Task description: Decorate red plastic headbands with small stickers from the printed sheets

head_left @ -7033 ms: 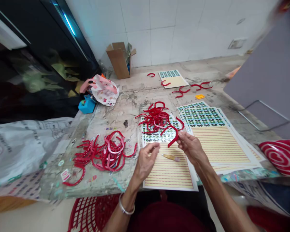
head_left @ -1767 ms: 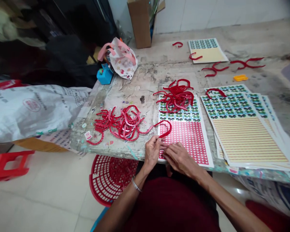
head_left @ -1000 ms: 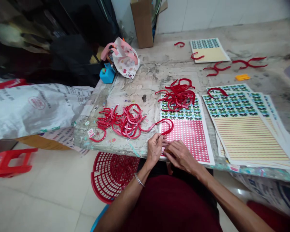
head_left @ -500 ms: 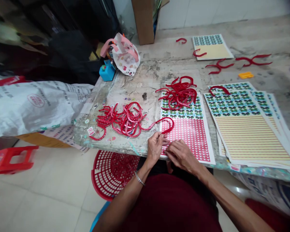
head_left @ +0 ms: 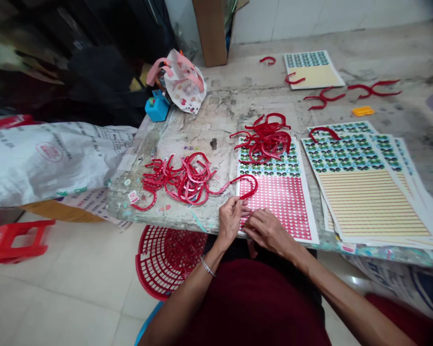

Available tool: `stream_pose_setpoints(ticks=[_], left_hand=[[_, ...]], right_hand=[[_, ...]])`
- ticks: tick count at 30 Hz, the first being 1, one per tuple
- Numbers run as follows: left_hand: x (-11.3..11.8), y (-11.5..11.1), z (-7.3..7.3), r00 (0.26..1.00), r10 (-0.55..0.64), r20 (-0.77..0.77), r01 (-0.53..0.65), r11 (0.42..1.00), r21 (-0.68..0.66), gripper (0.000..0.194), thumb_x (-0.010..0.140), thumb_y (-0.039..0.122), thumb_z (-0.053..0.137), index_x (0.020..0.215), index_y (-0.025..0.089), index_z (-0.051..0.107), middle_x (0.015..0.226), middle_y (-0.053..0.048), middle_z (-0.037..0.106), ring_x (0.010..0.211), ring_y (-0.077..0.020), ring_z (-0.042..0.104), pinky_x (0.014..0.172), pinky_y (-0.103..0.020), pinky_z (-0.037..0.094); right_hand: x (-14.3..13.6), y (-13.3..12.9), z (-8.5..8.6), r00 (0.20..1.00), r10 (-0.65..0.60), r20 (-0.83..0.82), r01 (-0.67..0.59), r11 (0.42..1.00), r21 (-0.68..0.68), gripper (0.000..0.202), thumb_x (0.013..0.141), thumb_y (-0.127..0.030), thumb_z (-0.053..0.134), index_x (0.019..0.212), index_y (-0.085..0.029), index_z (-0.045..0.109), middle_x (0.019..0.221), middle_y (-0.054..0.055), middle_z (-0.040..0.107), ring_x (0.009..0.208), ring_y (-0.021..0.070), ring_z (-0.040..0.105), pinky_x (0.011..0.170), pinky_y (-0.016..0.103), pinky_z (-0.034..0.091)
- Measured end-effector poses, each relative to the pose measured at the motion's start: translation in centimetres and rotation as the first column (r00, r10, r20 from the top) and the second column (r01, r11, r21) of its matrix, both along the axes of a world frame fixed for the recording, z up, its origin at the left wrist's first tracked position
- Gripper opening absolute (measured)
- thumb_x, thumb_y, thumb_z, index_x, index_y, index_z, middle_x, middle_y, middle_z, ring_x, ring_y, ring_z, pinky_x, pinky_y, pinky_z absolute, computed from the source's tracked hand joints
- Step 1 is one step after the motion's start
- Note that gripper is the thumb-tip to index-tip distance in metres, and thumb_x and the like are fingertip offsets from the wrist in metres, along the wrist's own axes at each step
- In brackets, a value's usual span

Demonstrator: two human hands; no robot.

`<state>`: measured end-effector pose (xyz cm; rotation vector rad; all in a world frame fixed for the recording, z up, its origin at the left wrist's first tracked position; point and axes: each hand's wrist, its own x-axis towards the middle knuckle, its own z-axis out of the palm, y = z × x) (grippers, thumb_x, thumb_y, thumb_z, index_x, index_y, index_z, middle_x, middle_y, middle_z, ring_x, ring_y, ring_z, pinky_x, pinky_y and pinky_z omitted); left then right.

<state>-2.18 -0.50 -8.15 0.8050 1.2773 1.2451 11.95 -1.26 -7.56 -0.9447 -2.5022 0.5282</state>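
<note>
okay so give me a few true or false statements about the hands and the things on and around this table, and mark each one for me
1. The left hand holds a red strip. True.
2. The right hand is at the far end of the table from the left hand. False: the right hand is close to the left hand.
3. A blue box stands beside a white bag. True.
4. The red basket sits on the table. False: the red basket is lower than the table.
5. A yellow piece lies on the table. True.
</note>
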Motion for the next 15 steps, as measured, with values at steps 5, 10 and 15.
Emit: stream_pose_setpoints(ticks=[5,10,15], left_hand=[[0.1,0.0,-0.1,1.000,0.001,-0.022,-0.001,1.000,0.009,0.022,0.082,0.037,0.054,0.085,0.015,0.055,0.080,-0.004,0.064,0.063,-0.0133,0.066,0.060,-0.025,0.056],[0.2,-0.1,0.0,0.999,0.013,-0.040,-0.012,1.000,0.011,0.021,0.083,0.035,0.054,0.085,0.015,0.056,0.080,-0.004,0.064,0.064,-0.0129,0.066,0.062,-0.026,0.057],[0.3,-0.2,-0.1,0.999,0.016,-0.051,-0.015,1.000,0.013,0.023,0.082,0.037,0.053,0.087,0.014,0.057,0.080,-0.004,0.064,0.063,-0.0128,0.065,0.062,-0.027,0.057]], right_hand=[[0.0,0.1,0.2,0.996,-0.044,-0.083,0.037,0.996,-0.084,0.010,0.086,-0.025,0.050,0.079,-0.018,0.053,0.079,0.006,0.058,0.076,0.0172,0.050,0.072,0.033,0.037],[0.1,-0.2,0.2,0.919,-0.219,-0.327,0.115,0.944,-0.310,0.009,0.081,-0.026,0.058,0.079,-0.019,0.053,0.073,0.003,0.056,0.067,0.0148,0.049,0.062,0.029,0.039],[3.5,1.3,3.0,0.576,-0.610,-0.544,0.238,0.762,-0.603,0.015,0.078,-0.033,0.060,0.075,-0.020,0.053,0.068,0.000,0.050,0.061,0.0135,0.049,0.055,0.028,0.040]])
